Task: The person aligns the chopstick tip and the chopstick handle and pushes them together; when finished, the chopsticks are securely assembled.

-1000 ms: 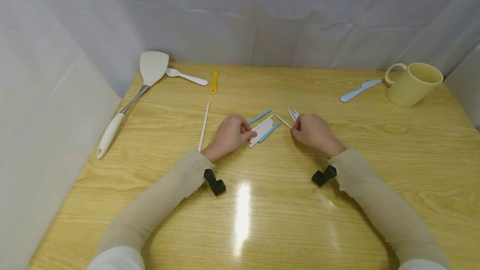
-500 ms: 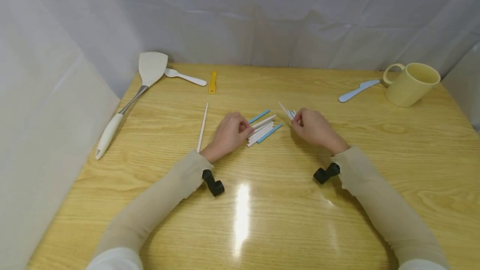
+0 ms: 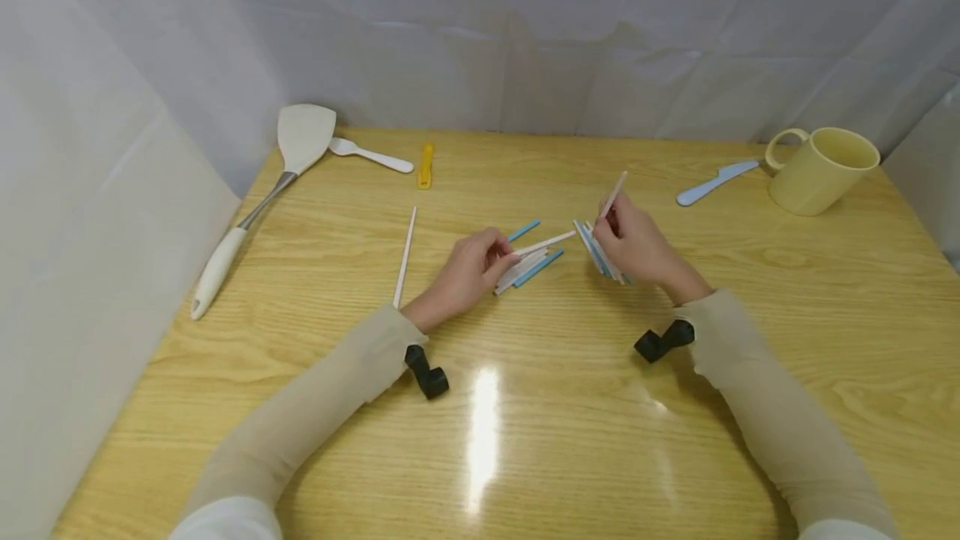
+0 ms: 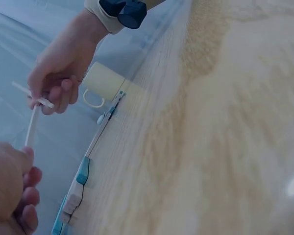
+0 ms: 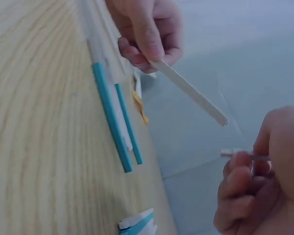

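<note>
My left hand (image 3: pixel 474 269) pinches a white stick (image 3: pixel 553 242) between thumb and fingers; its free end points right, above a pile of white sticks (image 3: pixel 519 272) flanked by blue sticks (image 3: pixel 540 268). My right hand (image 3: pixel 636 242) pinches another white stick (image 3: pixel 614 192), its tip pointing up and away. Below that hand lies a second bundle of white and blue sticks (image 3: pixel 597 255), partly covered by the fingers. In the right wrist view, the left hand's stick (image 5: pixel 191 93) slants toward the right hand (image 5: pixel 259 183), with a gap between them.
One longer white stick (image 3: pixel 406 257) lies left of the left hand. Behind are a spatula (image 3: pixel 307 136), a white fork (image 3: pixel 375 157) and a yellow clip-like piece (image 3: pixel 426 166). A pale blue knife (image 3: pixel 712 185) and a yellow mug (image 3: pixel 817 177) stand at the back right.
My left hand has lifted a white stick from its pile. The right hand's stick has swung from pointing left to pointing up and right, and that hand has shifted slightly away, showing more of its bundle.
</note>
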Available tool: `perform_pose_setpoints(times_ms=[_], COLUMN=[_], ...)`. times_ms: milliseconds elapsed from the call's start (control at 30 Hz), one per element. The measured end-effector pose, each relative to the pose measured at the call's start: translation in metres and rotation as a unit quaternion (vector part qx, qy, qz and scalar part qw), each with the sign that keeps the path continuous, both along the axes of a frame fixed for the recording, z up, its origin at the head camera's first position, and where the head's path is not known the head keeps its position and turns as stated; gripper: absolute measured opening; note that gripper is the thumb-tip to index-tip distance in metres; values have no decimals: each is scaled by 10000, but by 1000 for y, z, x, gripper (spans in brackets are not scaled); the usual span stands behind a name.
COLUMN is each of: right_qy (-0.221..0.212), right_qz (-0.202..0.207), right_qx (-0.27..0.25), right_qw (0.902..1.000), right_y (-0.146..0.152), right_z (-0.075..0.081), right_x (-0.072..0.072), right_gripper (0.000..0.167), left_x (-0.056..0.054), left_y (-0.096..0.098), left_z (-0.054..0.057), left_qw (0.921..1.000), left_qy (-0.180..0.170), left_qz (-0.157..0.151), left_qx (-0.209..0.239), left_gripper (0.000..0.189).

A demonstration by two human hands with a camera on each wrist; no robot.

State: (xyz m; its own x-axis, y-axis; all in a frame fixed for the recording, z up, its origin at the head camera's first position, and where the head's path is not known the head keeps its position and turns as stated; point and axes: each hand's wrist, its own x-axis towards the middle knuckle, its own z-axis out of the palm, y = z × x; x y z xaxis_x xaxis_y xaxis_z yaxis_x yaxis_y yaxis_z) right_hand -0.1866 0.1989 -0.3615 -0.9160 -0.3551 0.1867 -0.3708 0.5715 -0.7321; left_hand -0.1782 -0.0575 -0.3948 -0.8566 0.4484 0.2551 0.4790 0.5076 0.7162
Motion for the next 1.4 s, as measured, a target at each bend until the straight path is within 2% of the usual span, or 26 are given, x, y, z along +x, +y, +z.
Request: perform_pose_setpoints(times_ms=[100, 167, 233, 300, 400, 533, 767, 933, 1167, 1400], right_qy=[-208, -449, -608, -713, -763, -783, -779, -824, -805, -881], right_qz=[158, 56, -102, -181, -83, 125, 502, 668, 875, 1183], right_qx=[-839, -1520, -2227, -2891, -3628, -4003, -4089, -4014, -3785, -3793], right_qw=[9961, 9873, 9729, 9545, 9287, 9129, 9078, 9098, 9179, 9134], right_y=[1, 0, -1, -1, -1, -1, 0, -1, 1, 3], right_z=[4, 7, 9, 10, 10, 9, 8, 7, 4, 3], right_x=[0, 1, 2, 3, 2, 1, 2, 3, 3, 3], right_gripper=[6, 8, 12, 15, 20, 24, 26, 26, 27, 25], left_x=[1, 1, 1, 1, 3, 5, 6, 6, 7, 6], left_y=[0, 0, 0, 1, 2, 3, 4, 3, 2, 1], left_z=[-2, -3, -4, -4, -4, -3, -4, -4, -5, -6], left_qw=[9991, 9978, 9966, 9956, 9944, 9936, 9933, 9931, 9926, 9903], left_qy=[240, 347, 392, 375, 256, 60, -40, -62, 133, 238], left_qz=[-177, -258, -318, -360, -391, -373, -322, -358, -572, -779], left_qx=[314, 496, 649, 776, 951, 1060, 1105, 1113, 1060, 1125], left_gripper=[12, 11, 10, 10, 9, 9, 8, 8, 7, 6])
